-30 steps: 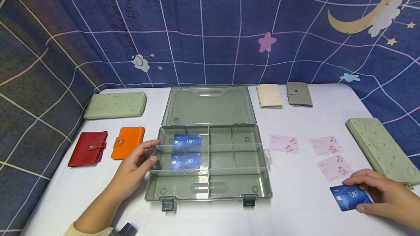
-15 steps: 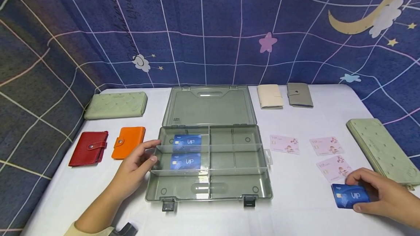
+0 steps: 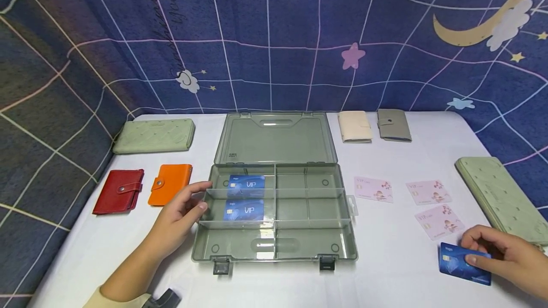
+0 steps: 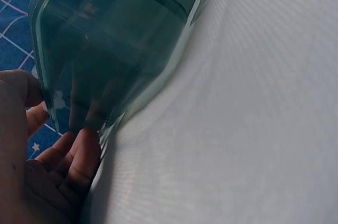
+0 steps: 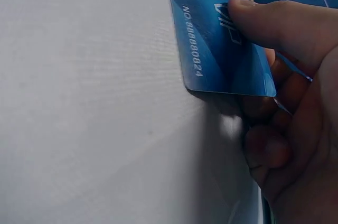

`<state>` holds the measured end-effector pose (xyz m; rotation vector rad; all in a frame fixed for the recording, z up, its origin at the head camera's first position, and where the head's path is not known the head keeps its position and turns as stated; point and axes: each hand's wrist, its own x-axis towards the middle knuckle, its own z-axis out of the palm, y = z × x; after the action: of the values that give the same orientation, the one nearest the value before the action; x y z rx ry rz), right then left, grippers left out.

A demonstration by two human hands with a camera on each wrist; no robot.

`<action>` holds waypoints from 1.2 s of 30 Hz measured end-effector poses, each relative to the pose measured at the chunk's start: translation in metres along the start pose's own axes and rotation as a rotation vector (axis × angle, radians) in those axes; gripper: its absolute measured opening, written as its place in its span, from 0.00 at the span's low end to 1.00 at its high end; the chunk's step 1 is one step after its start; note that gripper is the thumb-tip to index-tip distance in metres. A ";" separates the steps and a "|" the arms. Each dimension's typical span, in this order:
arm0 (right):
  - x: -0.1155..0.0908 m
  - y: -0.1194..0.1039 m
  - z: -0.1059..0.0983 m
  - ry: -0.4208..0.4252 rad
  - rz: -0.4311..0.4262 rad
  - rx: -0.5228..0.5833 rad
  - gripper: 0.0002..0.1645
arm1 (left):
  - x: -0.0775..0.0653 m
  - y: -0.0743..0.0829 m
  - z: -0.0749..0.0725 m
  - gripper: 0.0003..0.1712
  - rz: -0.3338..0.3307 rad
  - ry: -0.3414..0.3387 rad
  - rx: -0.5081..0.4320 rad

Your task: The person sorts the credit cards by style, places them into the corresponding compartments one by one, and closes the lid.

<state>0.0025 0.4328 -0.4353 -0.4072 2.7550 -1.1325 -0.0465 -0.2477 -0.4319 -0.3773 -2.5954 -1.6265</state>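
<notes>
My right hand pinches a blue VIP card, thumb on its printed face and fingers behind it. Close up in the right wrist view, the card is tilted a little above the white cloth. A grey-green translucent compartment box lies with its lid laid back. Two blue VIP cards, an upper one and a lower one, sit in its back-left and middle-left compartments. With loosely bent fingers, my left hand touches the box's left wall; the left wrist view shows fingers by its corner.
Several pink VIP cards lie right of the box. Green wallets rest at far left and right. Red and orange card holders lie left; cream and grey ones lie at the back.
My right thumb has moved from the blue card's edge onto its face, and the card has shifted slightly right and tilted. The left hand stays at the box's wall.
</notes>
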 end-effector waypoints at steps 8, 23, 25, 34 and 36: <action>0.004 0.002 -0.010 -0.106 0.006 0.008 0.14 | -0.002 0.002 0.000 0.25 -0.001 -0.004 0.004; 0.036 -0.015 -0.028 -0.325 -0.034 0.226 0.17 | 0.000 -0.001 -0.001 0.25 -0.015 -0.018 0.006; 0.040 -0.020 -0.028 -0.333 -0.038 0.233 0.17 | 0.000 0.000 -0.001 0.25 -0.019 -0.022 0.008; 0.073 -0.053 -0.021 -0.381 -0.073 0.269 0.15 | -0.001 0.001 -0.001 0.25 -0.023 -0.018 0.011; 0.081 -0.062 -0.017 -0.374 -0.133 0.292 0.16 | -0.001 0.000 -0.001 0.25 -0.023 -0.018 0.009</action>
<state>-0.0661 0.3784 -0.3815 -0.6910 2.2312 -1.3103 -0.0457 -0.2490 -0.4310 -0.3655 -2.6289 -1.6252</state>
